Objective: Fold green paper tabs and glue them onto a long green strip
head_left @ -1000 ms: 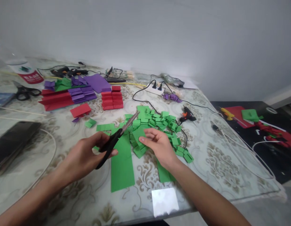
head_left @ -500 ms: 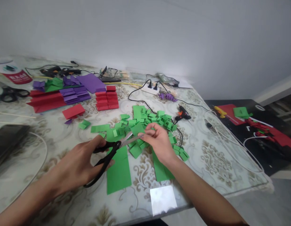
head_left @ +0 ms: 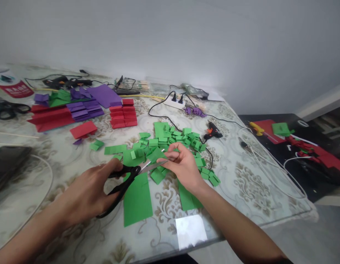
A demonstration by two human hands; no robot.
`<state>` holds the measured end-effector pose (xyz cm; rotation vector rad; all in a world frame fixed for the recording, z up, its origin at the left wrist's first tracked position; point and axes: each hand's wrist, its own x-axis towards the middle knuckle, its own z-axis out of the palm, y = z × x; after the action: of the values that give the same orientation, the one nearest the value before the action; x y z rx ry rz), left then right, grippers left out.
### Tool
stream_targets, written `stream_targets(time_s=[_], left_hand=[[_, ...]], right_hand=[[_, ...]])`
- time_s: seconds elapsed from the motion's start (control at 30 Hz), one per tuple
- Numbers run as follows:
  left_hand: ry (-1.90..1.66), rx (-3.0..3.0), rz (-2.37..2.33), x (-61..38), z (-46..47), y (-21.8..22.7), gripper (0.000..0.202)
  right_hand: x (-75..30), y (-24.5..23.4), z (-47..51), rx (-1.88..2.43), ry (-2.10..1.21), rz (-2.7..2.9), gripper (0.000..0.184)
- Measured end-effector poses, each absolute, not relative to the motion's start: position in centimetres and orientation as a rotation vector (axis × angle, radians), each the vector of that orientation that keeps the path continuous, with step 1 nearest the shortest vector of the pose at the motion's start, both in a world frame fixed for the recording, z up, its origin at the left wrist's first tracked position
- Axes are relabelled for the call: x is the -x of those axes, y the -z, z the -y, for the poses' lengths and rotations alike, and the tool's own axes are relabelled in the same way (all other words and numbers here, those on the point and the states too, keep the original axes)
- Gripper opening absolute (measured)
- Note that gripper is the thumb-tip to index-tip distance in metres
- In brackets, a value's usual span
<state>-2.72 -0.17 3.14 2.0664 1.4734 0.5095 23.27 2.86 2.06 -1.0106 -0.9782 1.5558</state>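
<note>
Lots of stuff round me, L to R: bottle [head_left: 14, 86] at the edge of view, spare scissors [head_left: 11, 109] just in front, black slab [head_left: 10, 161] nearer me w/ a white cable [head_left: 50, 178] beside it. Next, red folds [head_left: 50, 118] w/ purple folds [head_left: 84, 109] at their R end, then a red stack [head_left: 123, 119]. Green sheet [head_left: 138, 203] lies flat below the blades [head_left: 144, 167]. Power strip [head_left: 174, 102] farther back, 2 plugs in. Pile [head_left: 183, 137] of green bits crowds right up to my fingers, partly hidden by them. Second sheet [head_left: 188, 196] partly under my R wrist; glue gun [head_left: 212, 131] just past the pile.

Grip: L hand [head_left: 89, 187] is closed round the scissors [head_left: 135, 170] by the black handles, blades parted, pointing R. Green slip [head_left: 156, 155] sits at the blades, above the pile's near edge. R hand [head_left: 183, 167] pinches it b/w thumb & fingers; exact fingertip contact's too small to tell.
</note>
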Motion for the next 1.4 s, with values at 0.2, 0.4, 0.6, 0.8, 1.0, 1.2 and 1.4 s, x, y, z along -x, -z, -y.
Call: stream_targets(time_s=[0.2,0.4,0.6,0.8,1.0,1.2,1.4], left_hand=[[-0.333,-2.168,-1.464,2.64,0.13,-3.33,0.02],[-0.337,-2.18,-1.443,2.98,0.26,-3.11,0.02],[-0.33,-2.183,-1.467,3.21,0.26,-2.85,0.022],[-0.356,-2.204,-1.475,2.93,0.0,-3.31,0.018],[-0.364,-2.173,-1.527,2.92,-0.01,-3.21,0.019],[-0.355,-2.178,-1.537,2.98,0.08,-3.07,0.016],[-0.224,-2.149,-1.603,2.7,0.15,-3.5,0.016]], right_hand=[[-23.28,-1.94,-2.87,0.984,-1.555,1.007,0.049],[-23.25,-2.13,-2.7,0.977,-1.531,1.044,0.048],[-23.38,-2.22,-2.6,0.97,-1.517,1.066,0.045],[-23.39,-2.35,-2.63,0.97,-1.545,1.048,0.049],[-23.41,-2.21,-2.67,0.989,-1.535,1.047,0.05],[-23.43,-2.11,-2.66,0.98,-1.528,1.063,0.047],[-23.37,-2.5,-2.61,1.027,-1.487,1.077,0.049]])
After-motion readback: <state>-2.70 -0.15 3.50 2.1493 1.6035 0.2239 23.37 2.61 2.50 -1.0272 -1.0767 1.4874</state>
